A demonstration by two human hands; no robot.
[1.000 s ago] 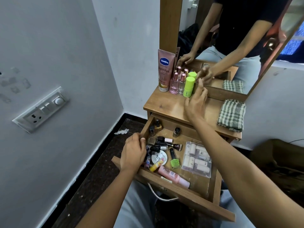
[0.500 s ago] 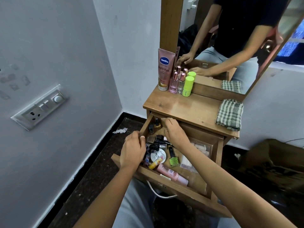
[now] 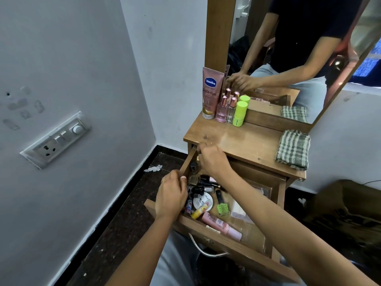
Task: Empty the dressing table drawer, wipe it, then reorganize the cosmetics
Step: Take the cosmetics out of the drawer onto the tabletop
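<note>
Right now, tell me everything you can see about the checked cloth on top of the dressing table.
The checked cloth is a folded, soft-looking woven rag in green and off-white checks. It lies flat on the right end of the wooden tabletop, its near edge slightly rumpled and close to the top's front edge. Nothing rests on it and neither hand touches it. It looks dry and unused, though that is hard to confirm. Its reflection shows in the mirror behind.
</note>
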